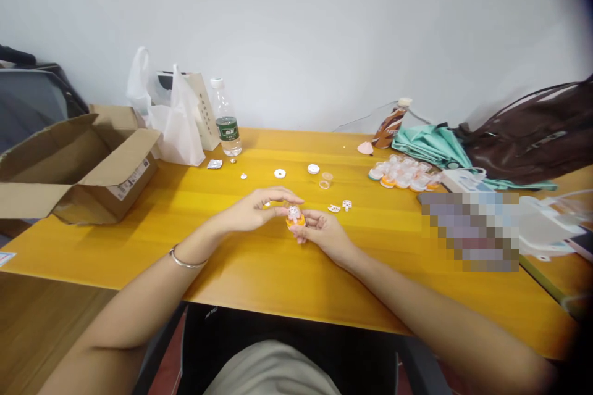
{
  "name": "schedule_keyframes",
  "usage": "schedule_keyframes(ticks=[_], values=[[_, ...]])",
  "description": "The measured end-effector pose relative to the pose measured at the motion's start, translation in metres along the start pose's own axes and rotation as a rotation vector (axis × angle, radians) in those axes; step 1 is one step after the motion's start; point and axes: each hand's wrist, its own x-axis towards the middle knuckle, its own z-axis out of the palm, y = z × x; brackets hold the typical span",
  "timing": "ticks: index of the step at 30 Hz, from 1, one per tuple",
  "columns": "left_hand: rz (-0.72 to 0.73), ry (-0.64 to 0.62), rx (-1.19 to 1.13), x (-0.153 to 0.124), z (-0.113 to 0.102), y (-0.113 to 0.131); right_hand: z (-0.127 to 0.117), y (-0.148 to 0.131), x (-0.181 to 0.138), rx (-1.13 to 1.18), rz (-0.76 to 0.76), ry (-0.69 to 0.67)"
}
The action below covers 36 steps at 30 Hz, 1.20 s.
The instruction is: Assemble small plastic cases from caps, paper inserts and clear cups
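Observation:
Over the middle of the table, my right hand (pixel 324 233) holds a small orange-and-white plastic piece (pixel 295 221), pinched between thumb and fingers. My left hand (pixel 257 210) reaches in from the other side, its thumb and fingertips closed about the white openwork top of the same piece. Just beyond my right hand lie two white openwork plastic parts (pixel 346 204). Farther back are a white ring (pixel 280 173), a white round cap (pixel 314 168), clear rings (pixel 325 182) and a tiny white part (pixel 243 176).
On the left stand an open cardboard box (pixel 115 166), a white plastic bag (pixel 178 129) and a water bottle (pixel 228 126). To the right are several clear-topped plastic pieces (pixel 403 174), a brown drink bottle (pixel 390 126), green cloth (pixel 430 145), a brown bag (pixel 523 136) and a blurred-out flat object (pixel 467 228).

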Motion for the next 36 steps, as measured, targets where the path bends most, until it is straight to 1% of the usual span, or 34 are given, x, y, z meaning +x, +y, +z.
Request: schedule_keyframes(ticks=[2, 4, 5, 7, 8, 9, 11, 13, 17, 20, 23, 29, 34, 35, 36], values=[[0.019, -0.026, 0.010, -0.001, -0.001, 0.002, 0.000, -0.001, 0.000, 0.010, 0.004, 0.018], [0.010, 0.001, 0.032, -0.003, 0.000, 0.004, 0.000, -0.001, 0.001, 0.014, 0.004, 0.041], [-0.007, 0.049, 0.057, -0.003, 0.002, 0.004, 0.000, 0.000, 0.001, 0.012, 0.002, 0.054], [-0.065, 0.186, 0.140, -0.003, 0.007, 0.003, 0.000, 0.000, 0.002, 0.004, 0.001, 0.078], [-0.091, 0.228, 0.185, -0.002, 0.009, 0.002, 0.000, 0.001, 0.002, 0.000, 0.002, 0.081], [-0.108, 0.239, 0.223, -0.002, 0.011, 0.001, 0.001, 0.001, 0.002, -0.004, 0.004, 0.076], [-0.123, 0.204, 0.247, -0.001, 0.014, -0.001, 0.001, 0.001, 0.002, -0.011, 0.006, 0.052], [-0.126, 0.155, 0.202, -0.001, 0.014, -0.002, 0.001, 0.000, 0.001, -0.017, 0.012, 0.030], [-0.121, 0.113, 0.093, 0.000, 0.011, -0.003, 0.001, -0.002, 0.000, -0.029, 0.034, 0.016], [-0.101, 0.095, 0.067, 0.000, 0.010, -0.002, 0.001, -0.001, 0.000, -0.028, 0.010, 0.018], [-0.086, 0.110, 0.087, 0.001, 0.011, 0.000, 0.001, 0.000, 0.000, -0.026, -0.024, 0.031], [-0.113, 0.221, 0.257, -0.001, 0.020, 0.001, 0.003, 0.003, 0.000, -0.062, -0.078, 0.067], [-0.143, 0.416, 0.626, -0.003, 0.032, -0.004, 0.004, 0.007, 0.000, -0.146, -0.132, 0.092], [-0.153, 0.423, 0.661, -0.003, 0.032, -0.005, 0.004, 0.007, 0.000, -0.170, -0.129, 0.089], [-0.157, 0.399, 0.653, -0.002, 0.032, -0.005, 0.004, 0.007, 0.000, -0.187, -0.118, 0.085]])
